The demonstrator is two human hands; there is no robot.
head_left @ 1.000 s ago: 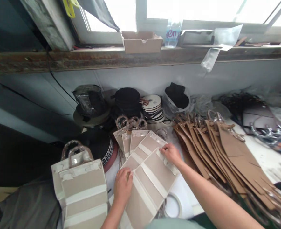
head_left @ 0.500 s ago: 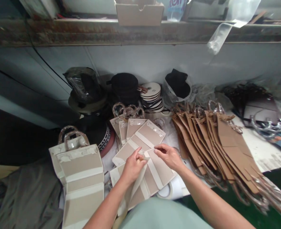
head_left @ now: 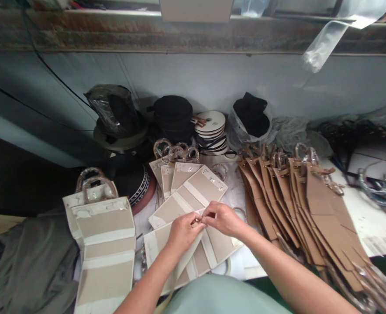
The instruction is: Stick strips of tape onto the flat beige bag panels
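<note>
On the desk (head_left: 373, 218), brown card bag panels (head_left: 324, 218) are lying fanned out to the right, while a beige card panel with cream strips (head_left: 180, 250) is lying under the left hand (head_left: 183, 233) and right hand (head_left: 221, 219), which are touching, both pinching its upper edge.

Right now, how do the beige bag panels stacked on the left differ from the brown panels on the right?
The beige bag panels are pale with white bands across them, while the brown panels are darker and show no such bands. The beige ones form a small stack of two; the brown ones fan out in a long overlapping row. Both have looped handles at their far ends.
</note>
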